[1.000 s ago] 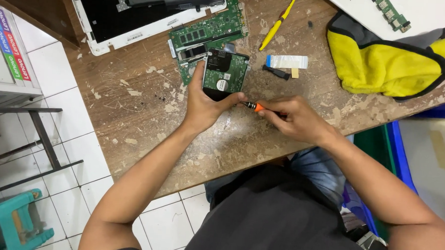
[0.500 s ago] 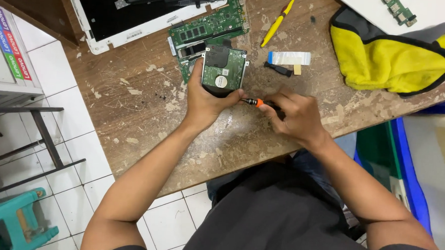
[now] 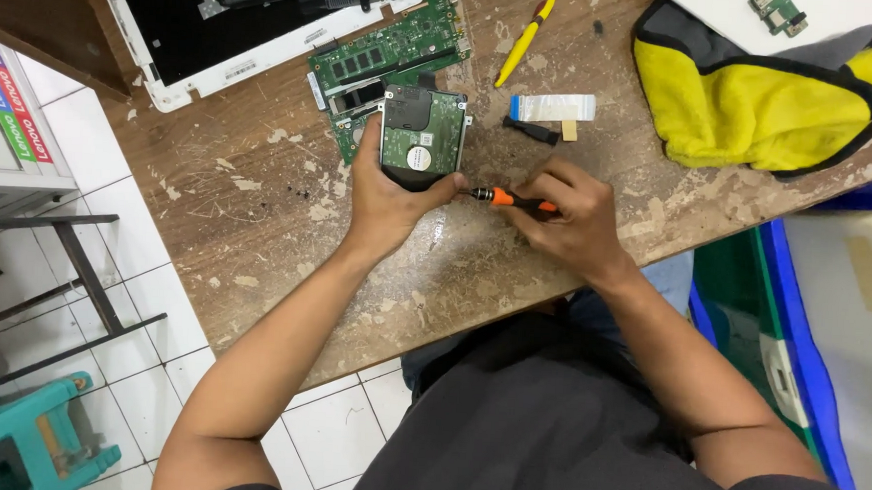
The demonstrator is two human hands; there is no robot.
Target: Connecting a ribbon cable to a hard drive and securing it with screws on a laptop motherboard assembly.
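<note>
My left hand (image 3: 391, 199) grips a small hard drive (image 3: 421, 135), green board side up, over the worn wooden table (image 3: 261, 208). My right hand (image 3: 567, 216) holds an orange-and-black screwdriver (image 3: 511, 199), its tip pointed at the drive's lower right edge by my left thumb. A green circuit board (image 3: 380, 61) lies just behind the drive.
An opened white laptop shell (image 3: 240, 21) lies at the back left. A yellow screwdriver (image 3: 526, 35), a white ribbon cable (image 3: 552, 107) and a yellow-and-black bag (image 3: 766, 98) lie to the right. A blue-rimmed bin (image 3: 795, 329) stands right of my lap, a teal stool (image 3: 25, 443) at lower left.
The view has shifted slightly; both hands stay on the drive and screwdriver. The drive is turned more face-up toward the camera than a second ago.
</note>
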